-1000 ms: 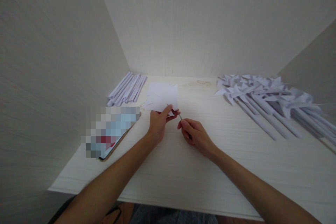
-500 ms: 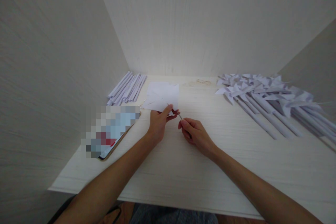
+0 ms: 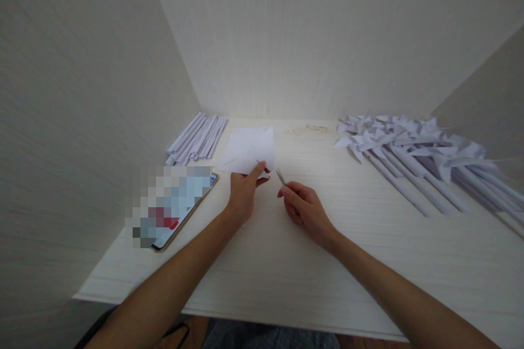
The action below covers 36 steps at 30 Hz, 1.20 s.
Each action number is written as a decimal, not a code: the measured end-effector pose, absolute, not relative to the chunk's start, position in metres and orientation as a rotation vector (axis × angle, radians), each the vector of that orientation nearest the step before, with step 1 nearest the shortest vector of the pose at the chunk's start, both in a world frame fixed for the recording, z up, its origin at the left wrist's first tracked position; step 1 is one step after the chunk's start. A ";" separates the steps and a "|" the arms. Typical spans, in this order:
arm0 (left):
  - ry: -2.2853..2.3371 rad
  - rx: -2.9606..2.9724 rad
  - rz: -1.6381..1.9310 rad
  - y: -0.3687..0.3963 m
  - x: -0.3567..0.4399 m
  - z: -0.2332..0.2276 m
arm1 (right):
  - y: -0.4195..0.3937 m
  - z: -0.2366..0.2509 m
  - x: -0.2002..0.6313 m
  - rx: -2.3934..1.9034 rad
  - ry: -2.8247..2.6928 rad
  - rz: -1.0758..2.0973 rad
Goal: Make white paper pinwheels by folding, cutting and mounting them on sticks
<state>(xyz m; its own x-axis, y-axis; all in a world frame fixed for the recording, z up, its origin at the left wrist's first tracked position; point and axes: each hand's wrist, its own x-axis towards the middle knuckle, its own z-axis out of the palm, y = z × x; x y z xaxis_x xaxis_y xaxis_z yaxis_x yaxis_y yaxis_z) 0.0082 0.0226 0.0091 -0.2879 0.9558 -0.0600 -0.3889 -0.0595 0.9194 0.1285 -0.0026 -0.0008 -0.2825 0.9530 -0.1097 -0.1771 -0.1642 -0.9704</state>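
Seen from above and behind the hands, a pale wooden desk point(image 3: 286, 262) fills the lower half of the frame, boxed in by light walls on the left, the back and the right.

Just left of the frame's centre, the left hand point(image 3: 242, 192) pinches the near edge of a white paper sheet point(image 3: 248, 150) between thumb and fingertips. The sheet stretches away from the hand toward the back wall; whether it is lifted off the desk or lying on it cannot be told.

Just right of centre, the right hand point(image 3: 305, 208) is curled, its thumb and forefinger pressed together around a thin metal tool point(image 3: 280, 176). The tool's free end points up and to the left, toward the sheet. It sits just beside the left hand's fingertips with a small gap between them; it does not touch the paper. The tool is too small to say exactly what it is.

To the left of the left hand, a phone point(image 3: 176, 204) lies flat on the desk, its screen blurred out.

In the far left corner of the desk, beyond the phone, a bundle of rolled paper sticks point(image 3: 197, 138) lies side by side.

Along the right side of the desk, well apart from the hands, lies a large heap of white paper pinwheels point(image 3: 413, 150) on long rolled stems, their folded heads toward the back wall.

Both forearms enter from the bottom edge of the frame.
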 end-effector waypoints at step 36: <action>1.154 0.838 1.406 0.017 0.015 0.003 | 0.006 -0.006 0.133 -1.059 -1.005 1.369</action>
<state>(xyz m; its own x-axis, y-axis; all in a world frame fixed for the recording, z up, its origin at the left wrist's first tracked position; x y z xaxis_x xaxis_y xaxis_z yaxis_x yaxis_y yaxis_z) 0.0149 0.0167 0.0030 -0.1701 0.9796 -0.1068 -0.2957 0.0526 0.9538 0.1334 0.0057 -0.0063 -0.0205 0.9982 -0.0567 -0.2454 -0.0600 -0.9676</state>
